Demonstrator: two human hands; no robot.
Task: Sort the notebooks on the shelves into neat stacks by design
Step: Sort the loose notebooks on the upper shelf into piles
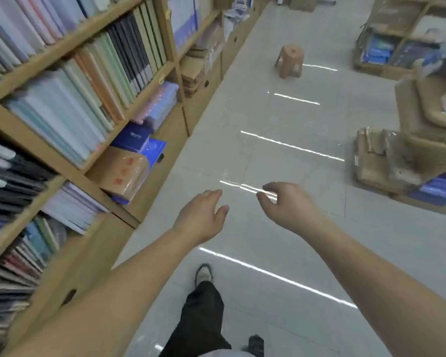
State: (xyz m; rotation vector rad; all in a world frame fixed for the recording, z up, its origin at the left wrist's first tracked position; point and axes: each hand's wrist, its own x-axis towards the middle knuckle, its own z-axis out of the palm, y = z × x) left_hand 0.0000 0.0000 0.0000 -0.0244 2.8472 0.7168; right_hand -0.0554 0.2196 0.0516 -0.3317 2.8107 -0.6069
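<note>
Fingers (213, 194) of the left hand (204, 215) were relaxed and nearly straight, gripping nothing. Those of the right hand (283, 204) hung loosely curled and were likewise empty. Both hands were held out over the floor (281, 119) of the aisle, well apart from any stock.

Notebooks (62, 117) stood leaning in mixed colours on the wooden shelves (34, 150) to the left, and none was in hand. A taped cardboard box (121, 171) sat on a lower shelf beside blue packs (153, 148). One shoe (204, 274) was set forward, which suggested walking.

Risks, as judged:
- A reach made while moving could catch a leaning row and tip several notebooks out together.
- Blur across the shelves suggested a moving head, so cover designs could be misread and stacks mixed.
- The stool (290, 61) ahead in the aisle was a trip hazard.
</note>
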